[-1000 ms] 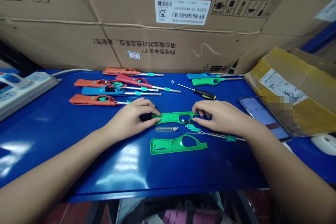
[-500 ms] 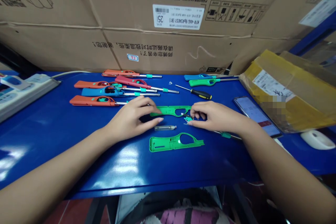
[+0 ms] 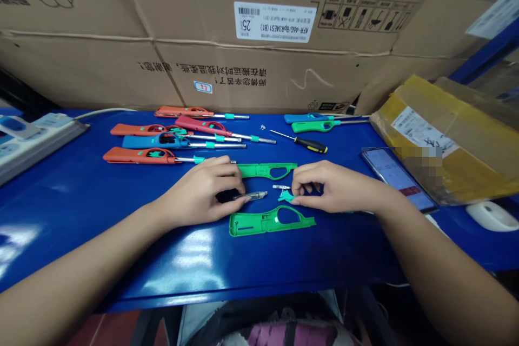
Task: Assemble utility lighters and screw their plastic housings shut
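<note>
My left hand (image 3: 206,192) pinches one end of a small clear fuel tank (image 3: 256,195) between thumb and fingers. My right hand (image 3: 324,186) has its thumb and fingers closed on a teal plastic trigger piece (image 3: 286,196). Beside that piece is a small white and metal part (image 3: 280,187). Beyond the hands lies one green lighter shell half (image 3: 259,171), its left end partly behind my left fingers. Closer to me is another green shell half (image 3: 249,225), inner side up. A metal lighter tube seen earlier is mostly hidden behind my right hand.
Orange, red and blue lighters, such as the orange lighter (image 3: 138,156), lie back left. A screwdriver (image 3: 310,144) and a green lighter (image 3: 314,126) lie behind. To the right are a phone (image 3: 391,175), a yellow-taped package (image 3: 466,157) and a white mouse (image 3: 492,216). A power strip (image 3: 44,138) stands left.
My left hand has come off the far green shell half and taken hold of the clear fuel tank. My right hand has moved slightly nearer to me with the teal trigger piece.
</note>
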`<state>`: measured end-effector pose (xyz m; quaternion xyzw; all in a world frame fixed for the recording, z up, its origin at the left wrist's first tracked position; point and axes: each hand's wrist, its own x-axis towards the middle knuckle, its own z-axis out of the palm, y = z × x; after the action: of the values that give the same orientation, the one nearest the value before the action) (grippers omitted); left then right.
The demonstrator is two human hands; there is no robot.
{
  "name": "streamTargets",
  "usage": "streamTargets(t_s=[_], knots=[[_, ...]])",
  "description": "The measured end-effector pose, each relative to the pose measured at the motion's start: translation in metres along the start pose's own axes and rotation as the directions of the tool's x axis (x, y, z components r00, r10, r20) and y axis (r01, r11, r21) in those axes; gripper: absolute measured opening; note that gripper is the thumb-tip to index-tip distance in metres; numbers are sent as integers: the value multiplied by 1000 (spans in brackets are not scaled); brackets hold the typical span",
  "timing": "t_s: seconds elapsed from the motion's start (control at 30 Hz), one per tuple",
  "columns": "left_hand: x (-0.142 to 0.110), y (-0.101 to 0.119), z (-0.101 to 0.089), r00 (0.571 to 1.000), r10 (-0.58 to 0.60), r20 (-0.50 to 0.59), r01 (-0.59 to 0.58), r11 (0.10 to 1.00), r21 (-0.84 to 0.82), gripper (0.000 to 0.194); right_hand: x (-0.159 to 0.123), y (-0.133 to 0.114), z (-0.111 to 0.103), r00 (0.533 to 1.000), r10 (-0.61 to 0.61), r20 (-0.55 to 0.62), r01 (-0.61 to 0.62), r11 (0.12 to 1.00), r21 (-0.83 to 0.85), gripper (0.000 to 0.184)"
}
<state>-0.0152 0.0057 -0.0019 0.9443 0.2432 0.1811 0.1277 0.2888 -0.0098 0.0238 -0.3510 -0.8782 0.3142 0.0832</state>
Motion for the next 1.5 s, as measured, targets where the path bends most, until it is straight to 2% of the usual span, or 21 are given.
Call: streamTargets(t_s=[0.13,0.3,0.4,0.47,0.53,0.63,0.73,0.87,0.93,1.03,1.2,1.37,1.5], knots=[[-1,2,-2,1000,-10,8,9,999,42,18,4,-1,8,996,-21,-85,22,1000,9,13],[-2,4,-1,1000,-2,-14,2,1000,30,19,12,-3,23,977,-26,-214,4,995,-104,15],[-1,6,-1,1000,15,-13,-15,1000,27,18,13,-4,21,967,1,-256,-36,991,-132,18],[-1,6,-1,1000,26,-4,-25,999,28,17,8,-4,12,962,48,-267,-110,969,-222,25],[-1,6,0,1000,29,8,-29,999,34,18,0,-3,2,968,132,-215,-194,934,-299,33],[-2,5,0,1000,28,14,-29,999,45,20,-15,3,-12,966,256,29,-243,944,-223,30],[-3,2,-1,1000,27,13,-28,998,59,25,-26,7,-19,944,313,101,-291,938,-190,23],[-3,0,-3,999,31,34,-34,995,89,28,-26,9,-19,951,283,122,-260,950,-172,8],[-3,0,-3,999,26,29,-28,995,92,29,-23,9,-17,956,272,113,-252,953,-167,11],[-2,2,-2,1000,16,8,-17,996,84,29,-16,12,-14,974,223,38,-211,955,-207,14],[-3,0,2,1000,14,-2,-13,995,102,30,-3,19,-10,991,109,-72,-128,915,-383,17],[-4,-2,6,999,-34,-32,37,995,93,30,4,14,-11,994,77,-74,-104,866,-490,23],[-4,-1,8,998,-56,-34,57,997,47,29,3,7,-9,994,83,-78,-111,858,-502,15]])
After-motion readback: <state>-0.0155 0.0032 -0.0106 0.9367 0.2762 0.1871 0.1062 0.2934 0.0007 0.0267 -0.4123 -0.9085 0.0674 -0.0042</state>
